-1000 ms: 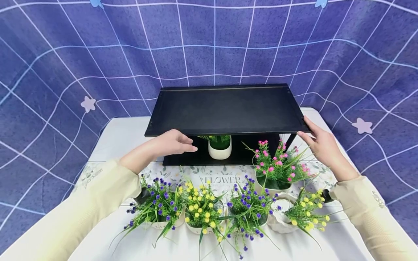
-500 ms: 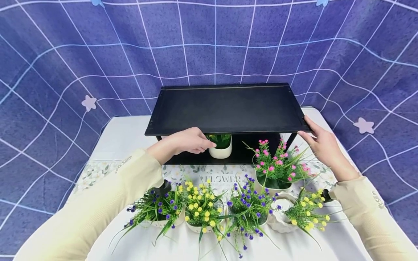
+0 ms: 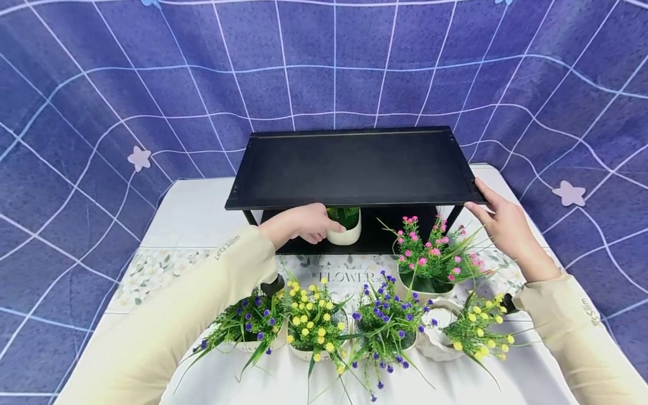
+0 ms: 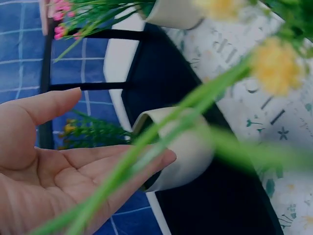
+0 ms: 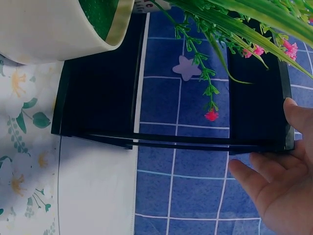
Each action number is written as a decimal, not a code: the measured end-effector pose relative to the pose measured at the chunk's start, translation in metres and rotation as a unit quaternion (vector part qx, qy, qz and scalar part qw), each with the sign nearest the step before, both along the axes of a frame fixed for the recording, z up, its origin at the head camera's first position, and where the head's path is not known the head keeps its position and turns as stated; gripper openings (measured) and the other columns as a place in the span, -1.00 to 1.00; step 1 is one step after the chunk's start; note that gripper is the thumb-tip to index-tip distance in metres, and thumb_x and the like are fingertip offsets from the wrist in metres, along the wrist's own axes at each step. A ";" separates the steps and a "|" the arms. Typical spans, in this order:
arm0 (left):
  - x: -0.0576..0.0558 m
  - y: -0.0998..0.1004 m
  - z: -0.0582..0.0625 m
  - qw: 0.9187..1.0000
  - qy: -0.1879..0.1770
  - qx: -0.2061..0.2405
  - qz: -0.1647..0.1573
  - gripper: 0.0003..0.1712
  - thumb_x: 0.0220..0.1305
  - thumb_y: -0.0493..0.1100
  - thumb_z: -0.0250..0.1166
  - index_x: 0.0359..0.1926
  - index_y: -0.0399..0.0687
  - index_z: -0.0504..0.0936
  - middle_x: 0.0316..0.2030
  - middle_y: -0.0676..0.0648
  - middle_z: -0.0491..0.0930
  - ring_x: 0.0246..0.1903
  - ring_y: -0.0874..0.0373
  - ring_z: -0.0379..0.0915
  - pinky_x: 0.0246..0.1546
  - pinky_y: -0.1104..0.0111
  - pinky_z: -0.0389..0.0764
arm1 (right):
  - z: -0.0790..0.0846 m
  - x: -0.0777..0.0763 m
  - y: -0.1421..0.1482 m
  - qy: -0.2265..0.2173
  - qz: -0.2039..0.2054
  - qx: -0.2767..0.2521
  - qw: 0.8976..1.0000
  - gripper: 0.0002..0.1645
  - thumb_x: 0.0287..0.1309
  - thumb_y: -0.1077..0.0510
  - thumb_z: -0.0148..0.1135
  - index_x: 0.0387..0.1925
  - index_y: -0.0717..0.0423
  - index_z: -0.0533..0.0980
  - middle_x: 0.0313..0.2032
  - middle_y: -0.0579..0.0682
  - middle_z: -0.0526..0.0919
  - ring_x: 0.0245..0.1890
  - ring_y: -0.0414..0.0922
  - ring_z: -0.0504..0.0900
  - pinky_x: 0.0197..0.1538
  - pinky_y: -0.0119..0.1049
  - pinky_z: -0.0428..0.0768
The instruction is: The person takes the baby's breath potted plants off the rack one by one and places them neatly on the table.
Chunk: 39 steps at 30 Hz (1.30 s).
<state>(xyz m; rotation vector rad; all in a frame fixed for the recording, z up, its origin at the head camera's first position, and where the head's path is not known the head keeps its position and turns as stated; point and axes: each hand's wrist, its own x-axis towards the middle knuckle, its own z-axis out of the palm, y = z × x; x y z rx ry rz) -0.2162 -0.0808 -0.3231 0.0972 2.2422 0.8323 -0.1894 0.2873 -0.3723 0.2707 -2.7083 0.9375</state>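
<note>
A small two-tier black shelf stands at the back of the table. On its lower board is a white pot with a green plant, partly hidden under the top board. My left hand reaches in under the front edge, its extended fingertips at the pot's rim. The left wrist view shows the thumb apart and the fingers overlapping the pot's opening. My right hand holds the top board's front right corner, with the thumb on one side and the fingers on another.
A pot of pink flowers stands before the shelf's right end. Nearer are purple flowers, yellow flowers, more purple flowers and a whitish ruffled pot with yellow flowers. A patterned runner crosses the table.
My left hand has moved right, from the shelf's front left to the white pot's rim beneath the top board. My right hand stays at the shelf corner.
</note>
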 end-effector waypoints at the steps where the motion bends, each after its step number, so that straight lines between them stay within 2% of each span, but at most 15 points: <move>1: 0.000 0.002 -0.003 1.000 0.001 -0.002 -0.001 -0.63 0.35 -0.02 0.21 -0.52 -0.08 0.35 -0.53 -0.02 0.43 -0.57 0.20 0.34 -0.42 0.46 0.49 | 0.000 0.000 0.000 0.000 0.000 0.000 1.000 -0.30 0.39 0.05 0.09 0.45 0.17 0.16 0.19 0.47 0.40 0.07 0.39 0.51 0.06 0.20 0.46; 3: -0.001 0.006 -0.009 1.000 0.011 -0.018 -0.010 -0.52 0.36 -0.02 0.20 -0.62 -0.01 0.20 -0.70 0.08 0.17 -0.72 0.24 0.08 -0.57 0.47 0.29 | 0.000 0.000 0.001 0.000 0.000 0.000 1.000 -0.30 0.38 0.05 0.09 0.45 0.17 0.16 0.20 0.47 0.40 0.07 0.39 0.51 0.06 0.20 0.46; 5: -0.002 0.009 -0.016 0.998 0.037 -0.049 -0.024 -0.48 0.36 0.01 0.19 -0.64 0.00 0.15 -0.75 0.10 0.07 -0.77 0.24 -0.05 -0.62 0.45 0.19 | 0.000 0.001 0.001 -0.001 0.003 -0.007 1.000 -0.30 0.39 0.06 0.09 0.45 0.17 0.15 0.20 0.48 0.38 0.07 0.40 0.51 0.06 0.22 0.45; 9: -0.001 0.013 -0.027 0.983 0.119 -0.126 -0.056 -0.59 0.35 0.10 0.17 -0.49 -0.03 0.31 -0.58 0.04 0.26 -0.65 0.19 0.17 -0.46 0.39 0.33 | 0.000 0.001 0.001 -0.004 0.000 -0.007 1.000 -0.29 0.39 0.06 0.09 0.45 0.17 0.14 0.21 0.49 0.37 0.08 0.40 0.50 0.07 0.24 0.45; 11: -0.001 0.014 -0.032 0.977 0.148 -0.144 -0.054 -0.59 0.35 0.13 0.17 -0.48 -0.04 0.36 -0.49 0.01 0.32 -0.57 0.16 0.23 -0.37 0.36 0.35 | -0.001 0.001 0.001 -0.007 -0.002 -0.005 1.000 -0.29 0.39 0.05 0.08 0.46 0.16 0.14 0.21 0.48 0.37 0.09 0.39 0.50 0.07 0.24 0.45; 13: 0.000 0.013 -0.037 0.975 0.165 -0.147 -0.038 -0.56 0.34 0.15 0.18 -0.52 -0.03 0.37 -0.52 0.02 0.32 -0.58 0.16 0.23 -0.38 0.35 0.35 | -0.001 0.001 0.002 -0.008 -0.002 -0.006 1.000 -0.29 0.39 0.05 0.08 0.46 0.16 0.13 0.21 0.48 0.37 0.09 0.38 0.50 0.07 0.24 0.45; 15: 0.000 0.013 -0.042 0.975 0.171 -0.141 -0.014 -0.51 0.32 0.17 0.20 -0.59 -0.02 0.33 -0.64 0.04 0.25 -0.66 0.16 0.17 -0.47 0.35 0.33 | -0.001 0.001 0.002 -0.007 -0.002 -0.005 1.000 -0.29 0.39 0.04 0.09 0.46 0.15 0.14 0.21 0.48 0.37 0.10 0.38 0.49 0.07 0.25 0.44; 17: 0.000 0.011 -0.047 0.975 0.182 -0.126 0.007 -0.52 0.29 0.16 0.24 -0.56 -0.07 0.39 -0.70 0.04 0.19 -0.70 0.15 0.12 -0.54 0.33 0.32 | -0.001 0.001 0.002 -0.005 -0.001 -0.008 1.000 -0.29 0.39 0.03 0.09 0.46 0.14 0.14 0.20 0.48 0.38 0.10 0.39 0.49 0.08 0.26 0.43; 18: 0.000 0.010 -0.048 0.974 0.195 -0.119 0.013 -0.55 0.27 0.15 0.26 -0.52 -0.10 0.47 -0.68 0.03 0.30 -0.66 0.15 0.23 -0.51 0.32 0.40 | -0.001 0.002 0.002 -0.004 -0.002 -0.008 1.000 -0.29 0.39 0.03 0.09 0.46 0.13 0.15 0.20 0.48 0.38 0.10 0.38 0.49 0.08 0.26 0.43; 21: -0.001 0.007 -0.053 0.970 0.227 -0.084 0.018 -0.56 0.22 0.08 0.33 -0.16 -0.23 0.63 -0.34 -0.08 0.61 -0.31 0.05 0.54 -0.19 0.25 0.59 | 0.000 0.002 0.002 -0.003 -0.004 -0.013 1.000 -0.29 0.39 0.02 0.09 0.46 0.10 0.15 0.20 0.46 0.39 0.11 0.37 0.49 0.09 0.25 0.44; 22: -0.001 0.005 -0.055 0.969 0.236 -0.070 0.017 -0.51 0.21 0.04 0.35 -0.01 -0.25 0.61 -0.17 -0.12 0.64 -0.14 0.01 0.56 -0.05 0.21 0.59 | 0.000 0.002 0.001 -0.003 -0.004 -0.015 1.000 -0.30 0.39 0.02 0.09 0.46 0.09 0.15 0.21 0.46 0.39 0.11 0.36 0.50 0.09 0.24 0.44; 24: -0.001 0.001 -0.057 0.969 0.243 -0.032 0.013 -0.45 0.20 -0.04 0.37 0.13 -0.26 0.56 0.12 -0.17 0.56 0.13 -0.05 0.48 0.16 0.15 0.53 | 0.000 0.002 0.001 -0.003 -0.004 -0.017 1.000 -0.30 0.39 0.02 0.08 0.46 0.08 0.16 0.21 0.45 0.39 0.11 0.35 0.50 0.10 0.22 0.45; 30: -0.005 -0.010 -0.062 0.970 0.234 0.071 0.010 -0.47 0.16 -0.23 0.40 0.15 -0.28 0.52 0.11 -0.23 0.55 0.11 -0.10 0.51 0.16 0.16 0.54 | 0.001 0.001 -0.001 -0.004 0.000 -0.015 1.000 -0.30 0.40 0.01 0.07 0.46 0.07 0.15 0.23 0.45 0.37 0.12 0.36 0.50 0.14 0.24 0.43; 35: -0.009 -0.014 -0.063 0.970 0.224 0.091 -0.010 -0.50 0.17 -0.28 0.37 0.15 -0.29 0.53 0.12 -0.25 0.55 0.14 -0.13 0.48 0.18 0.14 0.52 | 0.001 0.000 0.001 -0.002 0.002 -0.017 1.000 -0.31 0.40 0.00 0.07 0.46 0.06 0.15 0.22 0.46 0.38 0.10 0.38 0.49 0.13 0.26 0.42; 39: -0.010 -0.015 -0.063 0.974 0.209 0.078 -0.032 -0.53 0.18 -0.31 0.35 0.13 -0.30 0.55 0.12 -0.26 0.56 0.13 -0.13 0.48 0.16 0.14 0.53 | 0.000 0.001 0.002 -0.003 0.001 -0.020 1.000 -0.31 0.40 0.01 0.06 0.46 0.05 0.15 0.23 0.46 0.37 0.11 0.38 0.49 0.15 0.26 0.42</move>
